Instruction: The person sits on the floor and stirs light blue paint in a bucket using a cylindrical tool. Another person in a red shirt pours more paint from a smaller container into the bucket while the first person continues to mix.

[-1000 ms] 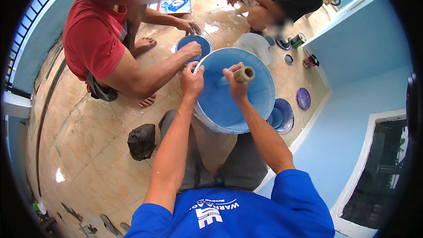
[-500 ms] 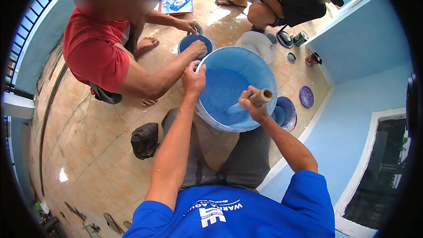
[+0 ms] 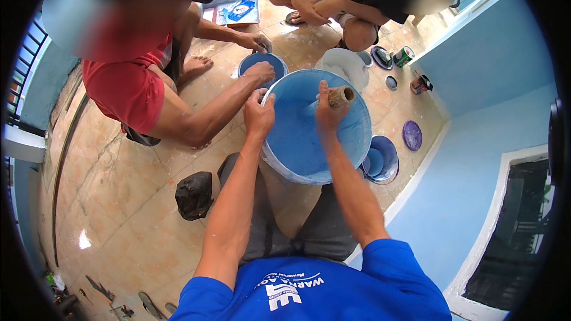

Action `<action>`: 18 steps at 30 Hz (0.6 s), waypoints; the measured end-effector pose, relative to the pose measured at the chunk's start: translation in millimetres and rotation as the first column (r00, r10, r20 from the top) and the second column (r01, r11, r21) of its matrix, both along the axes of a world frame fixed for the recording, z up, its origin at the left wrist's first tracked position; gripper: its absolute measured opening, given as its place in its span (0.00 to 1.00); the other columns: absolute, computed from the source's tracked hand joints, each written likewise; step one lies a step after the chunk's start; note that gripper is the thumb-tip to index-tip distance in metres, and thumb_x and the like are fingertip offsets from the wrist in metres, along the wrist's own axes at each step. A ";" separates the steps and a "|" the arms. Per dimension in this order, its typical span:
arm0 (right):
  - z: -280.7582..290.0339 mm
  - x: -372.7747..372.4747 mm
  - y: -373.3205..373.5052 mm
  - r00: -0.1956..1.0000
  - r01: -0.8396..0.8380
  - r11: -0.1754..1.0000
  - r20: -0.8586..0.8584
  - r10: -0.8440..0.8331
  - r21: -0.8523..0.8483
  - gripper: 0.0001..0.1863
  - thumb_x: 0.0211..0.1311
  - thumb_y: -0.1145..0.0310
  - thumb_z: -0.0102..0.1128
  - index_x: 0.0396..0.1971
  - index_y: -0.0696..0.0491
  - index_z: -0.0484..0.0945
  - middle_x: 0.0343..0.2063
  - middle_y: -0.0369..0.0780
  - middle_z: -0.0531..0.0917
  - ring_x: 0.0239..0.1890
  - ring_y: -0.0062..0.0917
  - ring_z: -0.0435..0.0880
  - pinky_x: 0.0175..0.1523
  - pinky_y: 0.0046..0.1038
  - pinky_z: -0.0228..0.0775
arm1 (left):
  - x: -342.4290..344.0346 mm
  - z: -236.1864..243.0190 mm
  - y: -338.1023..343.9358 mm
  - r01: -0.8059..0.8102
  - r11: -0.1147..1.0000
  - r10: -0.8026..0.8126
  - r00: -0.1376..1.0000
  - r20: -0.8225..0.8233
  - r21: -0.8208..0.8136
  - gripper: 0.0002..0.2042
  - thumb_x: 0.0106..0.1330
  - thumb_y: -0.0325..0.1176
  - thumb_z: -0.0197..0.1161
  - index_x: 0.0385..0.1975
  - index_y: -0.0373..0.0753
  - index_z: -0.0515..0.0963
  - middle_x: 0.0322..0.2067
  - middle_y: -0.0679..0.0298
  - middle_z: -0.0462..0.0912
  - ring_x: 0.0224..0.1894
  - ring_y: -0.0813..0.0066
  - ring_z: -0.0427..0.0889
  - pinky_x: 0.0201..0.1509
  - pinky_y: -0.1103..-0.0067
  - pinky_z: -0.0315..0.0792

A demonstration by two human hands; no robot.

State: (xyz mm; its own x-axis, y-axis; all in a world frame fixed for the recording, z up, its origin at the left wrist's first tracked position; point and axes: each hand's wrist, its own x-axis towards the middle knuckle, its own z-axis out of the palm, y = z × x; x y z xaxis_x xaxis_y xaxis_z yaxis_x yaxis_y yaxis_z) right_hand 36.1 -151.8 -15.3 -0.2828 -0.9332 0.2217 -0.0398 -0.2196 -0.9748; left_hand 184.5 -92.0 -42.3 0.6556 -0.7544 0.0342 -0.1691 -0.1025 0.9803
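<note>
Between my knees stands a big translucent white bucket (image 3: 360, 128) holding light blue paint (image 3: 297, 142). My left hand (image 3: 259, 117) grips its rim on the left side. In my right hand (image 3: 327, 114) is a hollow bamboo stick (image 3: 341, 97), held near its upper end and leaning over the bucket. Its lower end goes down toward the paint, partly hidden by my hand. At the left, a person in a red shirt has one hand (image 3: 262, 72) in a smaller blue bucket (image 3: 278, 63) and the other at its far rim.
Another person in a black shirt (image 3: 357, 0) squats at the far side. A purple-blue pail (image 3: 389, 157) and a purple lid (image 3: 411, 135) sit to the right, near small cans (image 3: 404, 56). A black plastic bag (image 3: 194, 196) lies by my left leg. The blue wall (image 3: 458, 166) bounds the right.
My right hand has moved the bamboo stick left and away from me across the bucket. My left hand stays on the rim. The black-shirted person's arms and posture have shifted.
</note>
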 end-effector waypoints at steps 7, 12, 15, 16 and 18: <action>-5.1 10.0 52.1 0.987 -0.159 0.987 0.005 0.159 -0.024 0.12 0.64 0.67 0.72 0.26 0.53 0.77 0.22 0.32 0.79 0.24 0.17 0.75 0.32 0.25 0.69 | 2.8 -11.8 -4.3 0.041 0.999 -0.040 0.998 0.038 -0.021 0.13 0.67 0.35 0.67 0.46 0.32 0.83 0.38 0.50 0.88 0.40 0.60 0.87 0.47 0.68 0.78; -4.0 -18.7 75.9 0.881 -0.474 0.879 0.039 0.472 0.055 0.11 0.63 0.76 0.67 0.24 0.51 0.74 0.21 0.32 0.77 0.24 0.15 0.74 0.32 0.23 0.67 | 4.3 -13.2 -3.9 0.069 0.996 -0.070 0.998 0.012 0.054 0.13 0.71 0.35 0.65 0.48 0.33 0.83 0.33 0.62 0.86 0.35 0.76 0.82 0.42 0.77 0.76; -2.3 -47.9 79.4 0.804 -0.594 0.796 0.061 0.592 0.117 0.10 0.61 0.73 0.71 0.25 0.51 0.76 0.21 0.31 0.78 0.24 0.15 0.74 0.30 0.23 0.67 | 5.0 -16.4 -5.3 0.065 0.996 -0.065 0.998 -0.005 0.055 0.13 0.71 0.34 0.65 0.48 0.33 0.84 0.34 0.62 0.87 0.35 0.78 0.82 0.42 0.77 0.76; -1.2 -57.7 77.8 0.797 -0.598 0.790 0.003 0.604 0.138 0.11 0.60 0.75 0.69 0.24 0.51 0.75 0.21 0.31 0.78 0.23 0.15 0.74 0.30 0.23 0.67 | 5.8 -17.5 -6.2 0.071 0.997 -0.072 0.997 0.010 0.039 0.12 0.71 0.34 0.65 0.47 0.33 0.84 0.34 0.62 0.87 0.35 0.78 0.82 0.42 0.77 0.76; 1.3 -76.5 74.0 0.762 -0.627 0.758 -0.059 0.645 0.182 0.12 0.60 0.78 0.67 0.23 0.51 0.72 0.20 0.33 0.78 0.23 0.15 0.75 0.30 0.22 0.66 | 5.7 -20.1 -6.3 0.064 0.998 -0.065 0.997 0.033 0.028 0.12 0.71 0.34 0.65 0.47 0.32 0.84 0.35 0.62 0.87 0.35 0.77 0.83 0.42 0.77 0.76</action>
State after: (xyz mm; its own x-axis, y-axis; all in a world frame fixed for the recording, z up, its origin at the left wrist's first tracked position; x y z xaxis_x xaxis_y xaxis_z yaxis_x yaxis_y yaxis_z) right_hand -40.3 -77.7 -14.0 0.4052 -0.9120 0.0645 -0.0504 -0.0927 -0.9944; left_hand 190.2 -98.3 -62.3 0.6044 -0.7959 0.0346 -0.2088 -0.1164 0.9710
